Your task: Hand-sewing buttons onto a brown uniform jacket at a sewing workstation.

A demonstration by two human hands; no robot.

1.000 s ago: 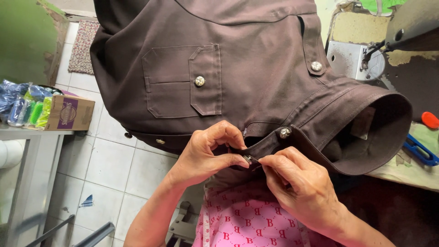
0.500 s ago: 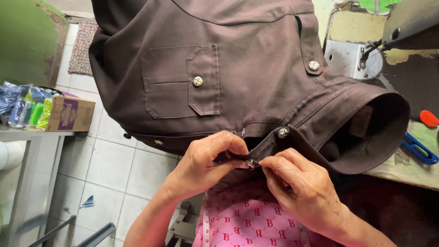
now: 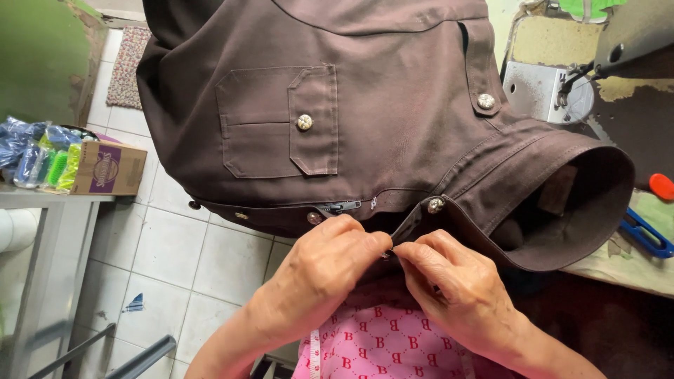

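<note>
A dark brown jacket (image 3: pixel 379 105) with a flap chest pocket (image 3: pixel 277 119) and metal snap buttons hangs in front of me, its collar (image 3: pixel 576 210) open at the right. My left hand (image 3: pixel 323 270) and my right hand (image 3: pixel 453 281) meet at the jacket's front edge just below the collar. Both pinch the fabric there with thumb and fingertips, touching each other. A metal snap button (image 3: pixel 436 205) sits just above my right hand. A zipper pull (image 3: pixel 340 207) shows on the front edge above my left hand.
A sewing machine (image 3: pixel 604 63) stands on the worn table at the upper right, with blue scissors (image 3: pixel 646 235) and a red object (image 3: pixel 661 186) near its edge. At the left, a grey shelf (image 3: pixel 49 200) carries a purple box (image 3: pixel 109 168) and plastic packets. White floor tiles lie below.
The jacket has slid slightly; a zipper pull now shows above my left hand. My hands stay pinched together on the front edge, shifted a little along it.
</note>
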